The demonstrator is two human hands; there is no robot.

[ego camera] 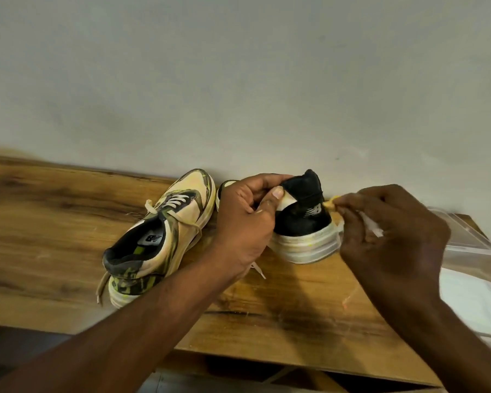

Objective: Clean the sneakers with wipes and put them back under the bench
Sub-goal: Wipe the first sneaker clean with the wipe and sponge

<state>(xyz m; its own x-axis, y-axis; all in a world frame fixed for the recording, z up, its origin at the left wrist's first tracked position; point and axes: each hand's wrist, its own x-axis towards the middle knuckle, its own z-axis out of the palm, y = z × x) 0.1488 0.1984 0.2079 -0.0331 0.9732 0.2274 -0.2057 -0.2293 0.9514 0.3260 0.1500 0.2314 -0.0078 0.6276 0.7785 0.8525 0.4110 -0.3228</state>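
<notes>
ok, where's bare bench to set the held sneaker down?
Bare bench left of the resting sneaker, and the front strip under the right hand. Crowded around the held sneaker, left hand and clear packet.

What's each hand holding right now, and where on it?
Left hand grips the right-hand sneaker at its collar, thumb on the inner lining. Right hand pinches a yellowed wipe against the heel.
</notes>
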